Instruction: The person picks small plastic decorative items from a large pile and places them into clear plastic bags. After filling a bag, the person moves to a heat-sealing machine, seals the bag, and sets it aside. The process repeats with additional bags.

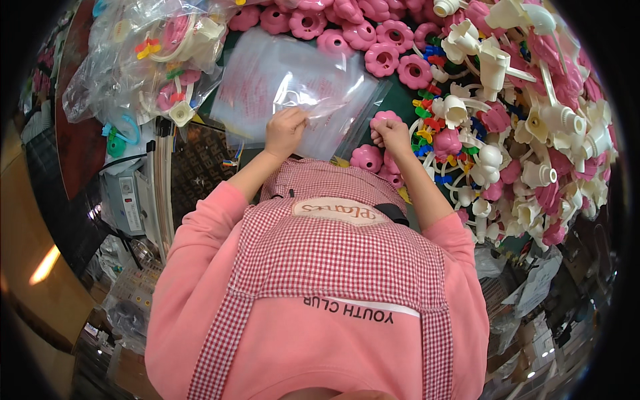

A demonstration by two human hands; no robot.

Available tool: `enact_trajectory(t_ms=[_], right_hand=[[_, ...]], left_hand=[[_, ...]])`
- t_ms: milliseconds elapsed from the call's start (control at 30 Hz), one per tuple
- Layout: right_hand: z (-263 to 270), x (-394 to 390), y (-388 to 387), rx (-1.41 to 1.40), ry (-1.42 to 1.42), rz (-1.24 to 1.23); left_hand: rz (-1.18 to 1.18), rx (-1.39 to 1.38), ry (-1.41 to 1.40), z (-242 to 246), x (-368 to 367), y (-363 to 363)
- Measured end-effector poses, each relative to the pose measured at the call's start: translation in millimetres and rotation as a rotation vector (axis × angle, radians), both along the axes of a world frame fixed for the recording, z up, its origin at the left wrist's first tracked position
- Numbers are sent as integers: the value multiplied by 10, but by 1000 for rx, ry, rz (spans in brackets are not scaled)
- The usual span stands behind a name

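Note:
My left hand (286,131) is over a stack of clear plastic bags (250,75) with red printing, its fingers pinching the film of the top bag near the front. To the right, my right hand (392,137) has curled fingers beside a pink flower-shaped plastic part (386,116). Whether those fingers hold that part or only rest by it cannot be made out. Just below lies another pink flower part (367,158), close to my apron. More pink flower parts (382,59) crowd the table behind the bags.
A big heap of white plastic fittings (492,65), pink pieces and small coloured pieces (425,112) fills the right side. Filled clear bags (150,55) of similar parts are piled at the far left. A grey bag-sealing machine (129,200) stands left of me.

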State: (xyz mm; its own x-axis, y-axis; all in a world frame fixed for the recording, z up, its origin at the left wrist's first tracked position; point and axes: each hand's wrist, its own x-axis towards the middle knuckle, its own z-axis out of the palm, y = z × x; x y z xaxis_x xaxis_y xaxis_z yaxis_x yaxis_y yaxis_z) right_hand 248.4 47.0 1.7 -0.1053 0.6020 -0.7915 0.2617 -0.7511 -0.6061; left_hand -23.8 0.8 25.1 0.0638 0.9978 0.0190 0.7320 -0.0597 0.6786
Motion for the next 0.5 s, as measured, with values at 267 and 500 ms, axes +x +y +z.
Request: enact_trajectory(t_ms=[267,500], right_hand=[[41,-283,84,-34,82,51],[235,-264,6,60,90,12]], left_hand=[[-519,380,119,274,150,-10],[-62,295,-105,534,246,81]])
